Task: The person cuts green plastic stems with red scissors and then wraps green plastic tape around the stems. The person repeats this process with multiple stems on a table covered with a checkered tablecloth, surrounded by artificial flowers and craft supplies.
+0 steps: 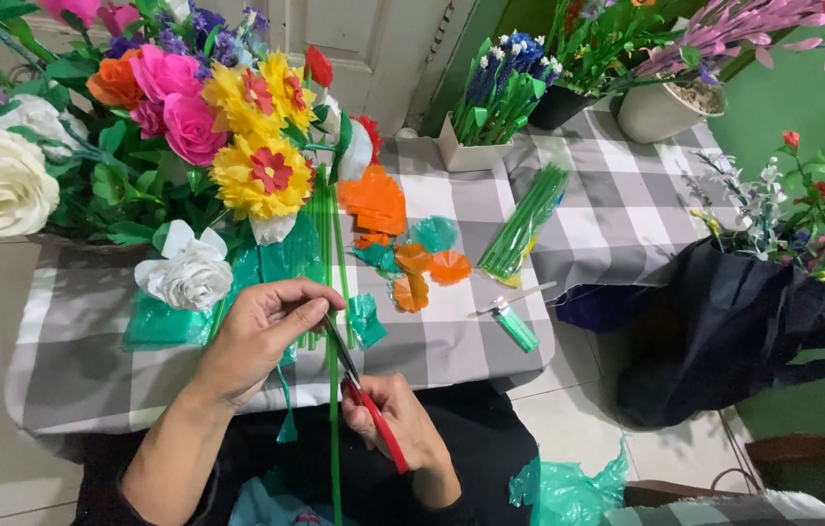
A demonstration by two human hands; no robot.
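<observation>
Left hand (pixel 261 336) pinches a green stem strip (pixel 333 390) at the near table edge. Right hand (pixel 402 424) grips red-handled scissors (pixel 365 404), blades on the strip. Artificial flower bouquet (pixel 188 127) far left, orange paper petals (pixel 412 263) centre, green lighter (pixel 515 326) right, all on a checked tablecloth (pixel 91 370).

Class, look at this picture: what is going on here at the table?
A person sits at a checked table crowded with paper flowers. The left hand pinches a thin green stem, while the right hand holds red-handled scissors, blades at the stem near the left fingers. Orange and green paper pieces, a bundle of green sticks and a green lighter lie on the cloth.
</observation>
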